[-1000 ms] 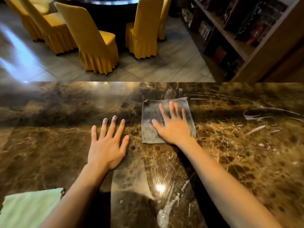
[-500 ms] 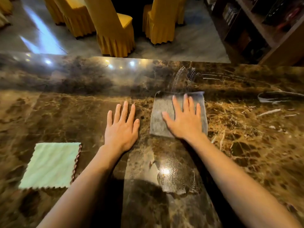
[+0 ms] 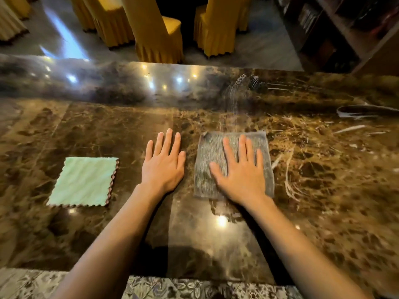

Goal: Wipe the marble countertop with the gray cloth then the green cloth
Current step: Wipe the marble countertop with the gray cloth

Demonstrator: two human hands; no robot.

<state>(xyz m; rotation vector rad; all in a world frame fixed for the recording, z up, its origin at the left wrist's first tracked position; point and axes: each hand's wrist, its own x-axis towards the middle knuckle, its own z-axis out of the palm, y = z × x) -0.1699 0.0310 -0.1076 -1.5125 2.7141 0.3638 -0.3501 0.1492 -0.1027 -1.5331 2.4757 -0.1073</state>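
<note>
Gray cloth [image 3: 234,165] nearer on marble countertop [image 3: 108,126]

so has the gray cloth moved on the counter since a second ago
Yes. The gray cloth slid toward the person, away from the countertop's far edge, leaving a wet streak behind it.

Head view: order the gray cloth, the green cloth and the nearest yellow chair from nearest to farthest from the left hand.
From the left hand, flat on the marble:
1. Gray cloth, just to its right, under the right hand.
2. Green cloth, farther off to its left, lying untouched.
3. Yellow chair, beyond the counter's far edge, on the floor.
</note>
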